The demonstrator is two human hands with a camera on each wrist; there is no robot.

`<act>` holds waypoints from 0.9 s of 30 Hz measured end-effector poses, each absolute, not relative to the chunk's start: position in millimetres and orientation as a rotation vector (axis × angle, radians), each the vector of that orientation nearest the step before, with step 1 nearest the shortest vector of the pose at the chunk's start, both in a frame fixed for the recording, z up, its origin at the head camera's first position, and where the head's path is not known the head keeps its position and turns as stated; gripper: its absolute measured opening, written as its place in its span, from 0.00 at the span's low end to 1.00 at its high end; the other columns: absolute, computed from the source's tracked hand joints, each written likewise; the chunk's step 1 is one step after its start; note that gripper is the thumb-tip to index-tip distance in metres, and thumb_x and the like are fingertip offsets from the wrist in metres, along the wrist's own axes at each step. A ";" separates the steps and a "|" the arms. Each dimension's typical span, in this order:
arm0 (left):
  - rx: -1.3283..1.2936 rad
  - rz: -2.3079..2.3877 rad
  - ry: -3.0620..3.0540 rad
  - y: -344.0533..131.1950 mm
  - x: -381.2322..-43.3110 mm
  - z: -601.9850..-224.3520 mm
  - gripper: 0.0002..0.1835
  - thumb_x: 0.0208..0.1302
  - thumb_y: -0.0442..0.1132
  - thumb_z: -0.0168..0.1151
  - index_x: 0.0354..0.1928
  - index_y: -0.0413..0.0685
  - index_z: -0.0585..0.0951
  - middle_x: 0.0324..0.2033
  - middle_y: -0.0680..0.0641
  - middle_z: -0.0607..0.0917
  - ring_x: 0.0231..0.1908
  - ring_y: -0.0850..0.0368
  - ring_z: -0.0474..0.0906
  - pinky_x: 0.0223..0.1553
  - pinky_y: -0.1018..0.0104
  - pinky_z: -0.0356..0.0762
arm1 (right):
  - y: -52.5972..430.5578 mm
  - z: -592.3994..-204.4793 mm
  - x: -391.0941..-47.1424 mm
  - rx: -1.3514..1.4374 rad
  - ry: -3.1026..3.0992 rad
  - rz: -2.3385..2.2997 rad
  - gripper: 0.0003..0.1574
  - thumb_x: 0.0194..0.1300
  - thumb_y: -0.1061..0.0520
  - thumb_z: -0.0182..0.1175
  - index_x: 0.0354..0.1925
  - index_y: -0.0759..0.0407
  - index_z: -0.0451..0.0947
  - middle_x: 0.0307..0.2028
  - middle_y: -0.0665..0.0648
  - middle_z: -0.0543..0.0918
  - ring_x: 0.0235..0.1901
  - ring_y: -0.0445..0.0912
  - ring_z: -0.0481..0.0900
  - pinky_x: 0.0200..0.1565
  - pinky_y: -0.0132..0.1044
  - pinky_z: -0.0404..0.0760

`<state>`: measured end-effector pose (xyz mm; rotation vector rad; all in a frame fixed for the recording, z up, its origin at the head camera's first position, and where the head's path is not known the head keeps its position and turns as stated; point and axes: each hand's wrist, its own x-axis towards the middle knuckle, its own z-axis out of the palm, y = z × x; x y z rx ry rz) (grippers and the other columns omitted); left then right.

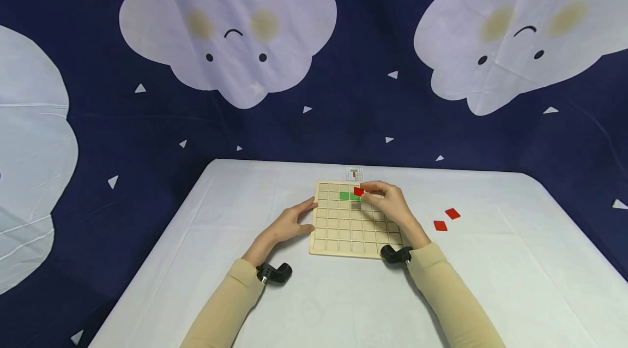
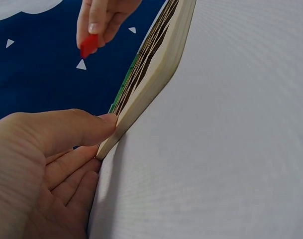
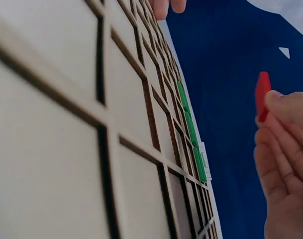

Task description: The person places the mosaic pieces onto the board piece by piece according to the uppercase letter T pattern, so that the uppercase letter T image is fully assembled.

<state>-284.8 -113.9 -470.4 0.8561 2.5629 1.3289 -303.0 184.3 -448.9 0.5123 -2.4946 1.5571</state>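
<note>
My right hand (image 1: 391,203) pinches a red square tile (image 1: 358,191) between thumb and fingertips, raised above the far part of a wooden grid board (image 1: 338,228). In the right wrist view the red tile (image 3: 262,97) is tilted on edge, apart from the board. Three green tiles (image 3: 192,129) sit side by side in cells of one row; the right hand partly covers them in the head view. My left hand (image 1: 289,222) rests against the board's left side, thumb and fingers spread and extended. In the left wrist view its thumb (image 2: 81,128) touches the board's edge.
Two loose red tiles (image 1: 440,226) lie on the white table (image 1: 500,261) right of the board. Behind the board lies a small printed grid card (image 1: 354,174) with a coloured pattern. A dark blue cloth (image 1: 363,135) with clouds hangs behind the table.
</note>
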 end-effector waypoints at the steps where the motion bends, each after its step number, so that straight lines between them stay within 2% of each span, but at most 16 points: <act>1: 0.852 1.325 2.566 -113.9 -284.5 -470.3 0.43 0.56 0.31 0.66 0.70 0.34 0.54 0.64 0.42 0.69 0.67 0.49 0.57 0.68 0.56 0.50 | 184.3 -450.6 -303.1 0.508 -2.503 1.553 0.19 0.61 0.56 0.65 0.50 0.60 0.80 0.47 0.58 0.82 0.48 0.54 0.79 0.50 0.48 0.78; 6: 0.845 1.312 2.584 -114.1 -283.6 -469.8 0.43 0.56 0.31 0.66 0.70 0.34 0.55 0.64 0.43 0.69 0.67 0.50 0.57 0.68 0.56 0.50 | 183.7 -460.6 -303.5 0.516 -2.543 1.488 0.18 0.60 0.57 0.65 0.50 0.59 0.81 0.46 0.58 0.83 0.47 0.54 0.79 0.50 0.47 0.79; 12: 0.826 1.300 2.583 -113.8 -283.1 -469.4 0.43 0.56 0.31 0.66 0.71 0.36 0.54 0.64 0.44 0.69 0.68 0.51 0.54 0.69 0.58 0.49 | 182.4 -472.7 -303.5 0.592 -2.574 1.379 0.17 0.59 0.60 0.66 0.48 0.62 0.82 0.45 0.58 0.83 0.41 0.50 0.81 0.44 0.41 0.81; 21: 0.817 1.288 2.595 -113.2 -283.7 -470.3 0.43 0.56 0.32 0.66 0.71 0.36 0.54 0.64 0.45 0.69 0.68 0.51 0.54 0.68 0.57 0.49 | 181.6 -477.6 -306.5 0.656 -2.565 1.171 0.17 0.55 0.63 0.68 0.46 0.63 0.83 0.44 0.59 0.84 0.44 0.53 0.80 0.48 0.47 0.78; 27: 0.814 1.298 2.588 -113.3 -283.7 -470.3 0.43 0.56 0.32 0.65 0.71 0.36 0.54 0.64 0.45 0.69 0.68 0.52 0.54 0.68 0.58 0.49 | 181.4 -480.1 -308.0 0.691 -2.548 1.155 0.18 0.55 0.62 0.68 0.46 0.62 0.83 0.44 0.58 0.84 0.43 0.51 0.81 0.46 0.46 0.79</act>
